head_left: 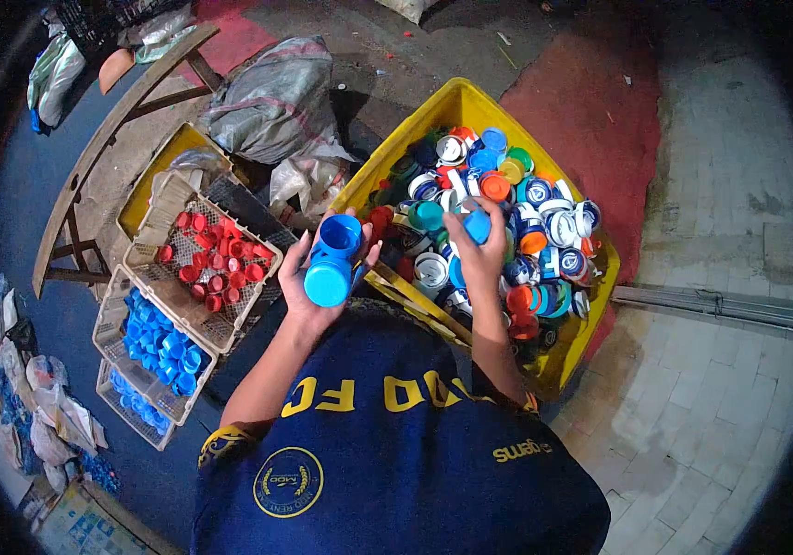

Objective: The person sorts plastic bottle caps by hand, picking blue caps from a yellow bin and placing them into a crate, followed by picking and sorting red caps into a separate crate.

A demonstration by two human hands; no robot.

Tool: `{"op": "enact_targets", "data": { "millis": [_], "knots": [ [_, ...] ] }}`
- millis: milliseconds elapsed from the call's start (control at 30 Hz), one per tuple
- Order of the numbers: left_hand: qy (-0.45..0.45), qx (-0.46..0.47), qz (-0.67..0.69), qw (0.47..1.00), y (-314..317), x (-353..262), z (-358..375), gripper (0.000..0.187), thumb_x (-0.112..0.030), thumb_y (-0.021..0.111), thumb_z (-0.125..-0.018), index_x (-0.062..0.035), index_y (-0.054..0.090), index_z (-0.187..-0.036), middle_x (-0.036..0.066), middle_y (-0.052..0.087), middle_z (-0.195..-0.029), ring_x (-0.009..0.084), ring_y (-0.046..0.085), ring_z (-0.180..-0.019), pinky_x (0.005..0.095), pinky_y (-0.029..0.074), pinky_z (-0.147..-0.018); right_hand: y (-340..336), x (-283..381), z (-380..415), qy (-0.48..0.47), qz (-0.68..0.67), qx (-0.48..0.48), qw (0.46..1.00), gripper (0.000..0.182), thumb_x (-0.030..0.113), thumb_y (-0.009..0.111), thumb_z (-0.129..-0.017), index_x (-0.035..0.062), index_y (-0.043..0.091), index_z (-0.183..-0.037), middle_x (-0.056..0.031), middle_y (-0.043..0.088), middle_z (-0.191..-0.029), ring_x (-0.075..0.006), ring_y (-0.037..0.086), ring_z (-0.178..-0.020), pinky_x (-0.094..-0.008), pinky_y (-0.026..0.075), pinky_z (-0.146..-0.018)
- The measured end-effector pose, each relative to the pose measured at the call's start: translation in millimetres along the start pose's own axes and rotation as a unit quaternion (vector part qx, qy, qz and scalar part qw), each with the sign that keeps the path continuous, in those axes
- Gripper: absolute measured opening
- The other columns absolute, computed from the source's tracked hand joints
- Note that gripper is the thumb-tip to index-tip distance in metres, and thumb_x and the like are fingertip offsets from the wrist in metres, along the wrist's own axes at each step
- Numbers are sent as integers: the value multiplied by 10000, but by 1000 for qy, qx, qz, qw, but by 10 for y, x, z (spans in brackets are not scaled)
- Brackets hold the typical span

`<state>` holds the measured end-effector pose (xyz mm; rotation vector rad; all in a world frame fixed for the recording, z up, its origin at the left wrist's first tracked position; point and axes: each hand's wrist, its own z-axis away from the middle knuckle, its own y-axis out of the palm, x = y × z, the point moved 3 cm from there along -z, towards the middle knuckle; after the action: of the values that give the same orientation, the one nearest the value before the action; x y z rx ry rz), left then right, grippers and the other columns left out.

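My left hand (300, 294) is turned palm up, its fingers curled around blue plastic caps. One blue cap (328, 281) shows its flat top, and another blue cap (341, 235) beyond it has its hollow side up. Pinched in the fingers of my right hand (482, 256) is a smaller-looking blue cap (477, 226), held above the yellow crate (387, 148). That crate is heaped with mixed plastic caps (533, 215) in white, dark blue, orange, green, red and teal. The undersides of the held caps are partly hidden by my fingers.
Left of me, one basket (151, 254) holds red caps (216, 264). Nearer, another basket (111, 344) holds blue caps (160, 347), with a lower one beside it. Beyond stand a grey sack (271, 97) and a curved wooden frame (91, 153). Plastic bags (49, 407) lie far left.
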<state>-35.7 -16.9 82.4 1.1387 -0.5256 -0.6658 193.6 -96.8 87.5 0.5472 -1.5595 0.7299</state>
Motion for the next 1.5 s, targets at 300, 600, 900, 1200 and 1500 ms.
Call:
{"op": "enact_targets", "data": {
  "millis": [300,600,900,1200,1500],
  "knots": [
    [36,-21,-114,993,17,157,-74,649,-463,541,-941,-36,484,-1426,128,583,-1385,261,581,-1224,431,421,-1095,806,283,589,42,-349,104,931,346,203,641,-951,40,526,-1234,-147,644,-1220,-230,617,-1162,-374,452,-1031],
    [112,-52,-115,986,-67,222,194,528,-403,552,-958,-99,504,-1386,127,550,-1438,288,535,-1295,445,378,-1140,960,182,819,77,-379,87,918,364,239,637,-951,30,545,-1235,-134,635,-1220,-217,596,-1137,-384,427,-1040],
    [224,-134,-129,957,-528,214,948,616,-440,502,-957,-27,494,-1414,138,560,-1414,290,528,-1299,454,363,-1149,1133,-118,1472,191,-439,171,861,427,226,657,-939,14,513,-1281,-141,636,-1241,-217,594,-1159,-379,425,-1046],
    [307,-160,-69,936,-932,4,1795,562,-398,533,-948,-55,513,-1392,147,545,-1440,295,512,-1329,448,348,-1166,1498,-136,2232,268,-452,235,817,392,201,647,-948,20,508,-1267,-173,621,-1278,-263,592,-1216,-415,416,-1086],
    [381,-121,-23,916,-1405,-791,3025,520,-318,575,-913,-44,528,-1352,153,577,-1385,279,566,-1251,430,424,-1104,2489,-6,3404,284,-402,309,814,424,343,568,-971,51,516,-1274,-192,603,-1322,-339,572,-1250,-463,428,-1087]
  ]
}}
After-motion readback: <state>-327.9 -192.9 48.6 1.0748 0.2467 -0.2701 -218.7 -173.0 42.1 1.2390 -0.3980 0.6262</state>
